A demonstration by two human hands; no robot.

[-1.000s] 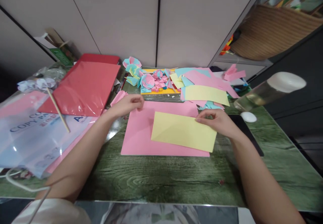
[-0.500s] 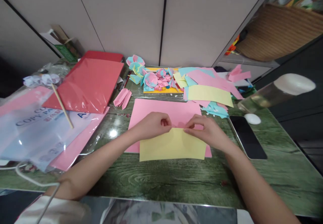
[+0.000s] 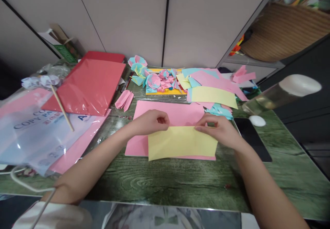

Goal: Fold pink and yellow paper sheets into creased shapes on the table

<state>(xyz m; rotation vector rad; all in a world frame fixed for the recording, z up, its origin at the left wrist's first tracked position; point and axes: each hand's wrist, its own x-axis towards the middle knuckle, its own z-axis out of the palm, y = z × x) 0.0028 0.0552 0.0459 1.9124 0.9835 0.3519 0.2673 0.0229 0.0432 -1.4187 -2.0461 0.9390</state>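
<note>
A strip of yellow paper (image 3: 182, 143) hangs between my hands over a pink sheet (image 3: 177, 113) that lies flat on the table. My left hand (image 3: 152, 122) pinches its top edge left of the middle. Farther right along the same edge, my right hand (image 3: 216, 127) grips the paper between thumb and fingers. The paper bows slightly, and its lower edge reaches almost to the pink sheet's front edge. Behind my left hand lies a folded pink paper piece (image 3: 124, 100).
Folded paper flowers (image 3: 154, 81) and loose coloured sheets (image 3: 215, 96) lie at the back. Red paper packs (image 3: 87, 84) and a plastic copy-paper bag (image 3: 38, 129) cover the left. A phone (image 3: 254, 139) and a clear bottle with a white cap (image 3: 268, 96) stand at the right.
The yellow paper has shifted right and slightly away from me. My hands have slid farther apart along its top edge, the right hand moving right.
</note>
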